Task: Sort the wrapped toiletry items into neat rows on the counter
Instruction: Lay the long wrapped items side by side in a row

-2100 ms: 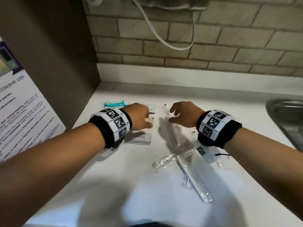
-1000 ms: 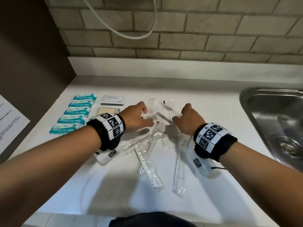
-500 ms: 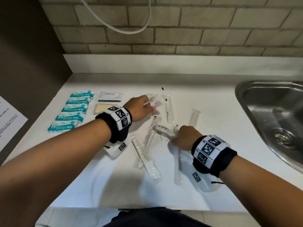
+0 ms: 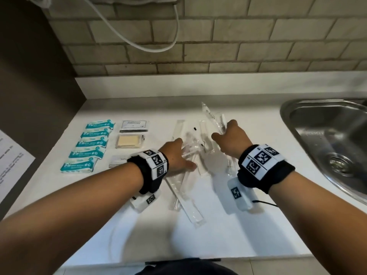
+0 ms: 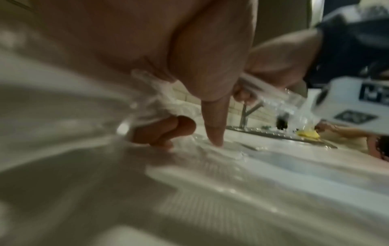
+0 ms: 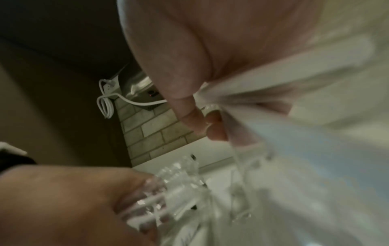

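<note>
White counter (image 4: 139, 225) by sink (image 4: 327, 135): sorting clear sleeves (image 4: 190, 205), left hand (image 4: 174, 157) gripping one, right hand (image 4: 228, 139) pinching another; next, lay parallel.

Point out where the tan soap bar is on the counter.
In the head view, the tan soap bar lies left of centre, just right of the teal packets and directly behind the left hand.

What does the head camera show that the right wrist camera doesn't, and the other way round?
Only the head view shows the column of teal packets, the shampoo sachet, the sink and the loose clear-wrapped sticks lying crossed on the counter. Only the right wrist view shows, from below, the right hand's thumb pinching a clear wrapper. Both show the right hand, the left hand, the white cable and the brick wall.
</note>
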Tool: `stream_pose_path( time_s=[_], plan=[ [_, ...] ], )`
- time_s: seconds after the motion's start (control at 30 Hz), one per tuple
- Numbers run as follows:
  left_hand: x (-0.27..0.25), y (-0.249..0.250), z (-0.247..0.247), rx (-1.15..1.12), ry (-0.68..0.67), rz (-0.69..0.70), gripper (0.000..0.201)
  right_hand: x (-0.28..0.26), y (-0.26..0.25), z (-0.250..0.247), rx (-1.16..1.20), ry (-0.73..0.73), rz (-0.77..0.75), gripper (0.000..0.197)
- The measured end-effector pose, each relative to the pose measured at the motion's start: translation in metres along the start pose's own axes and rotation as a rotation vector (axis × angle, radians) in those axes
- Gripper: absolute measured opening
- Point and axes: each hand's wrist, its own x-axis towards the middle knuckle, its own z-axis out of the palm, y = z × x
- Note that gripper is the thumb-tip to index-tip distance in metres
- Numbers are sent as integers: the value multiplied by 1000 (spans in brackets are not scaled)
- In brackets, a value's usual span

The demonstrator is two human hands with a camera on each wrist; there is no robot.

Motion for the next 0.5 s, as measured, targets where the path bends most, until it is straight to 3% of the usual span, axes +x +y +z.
stream_pose_path(
  time_s=[0.13,0.27,0.37,0.43,0.5],
  plan=[
    [14,8,3,-9,13,-28,57,-17,0,1,-69,-133,-103,19],
    [31,5,-22,-131,151,-20,44,-41,7,12,-58,-439,-184,22],
    [34,1,-48,-356,243,-47,48,-49,12,25,12,-621,-173,33],
    [32,0,-60,-504,317,-19,41,-53,11,37,-110,-628,-192,45],
    [29,1,-68,-576,345,9,27,-55,9,49,-349,-541,-227,61]
  ],
)
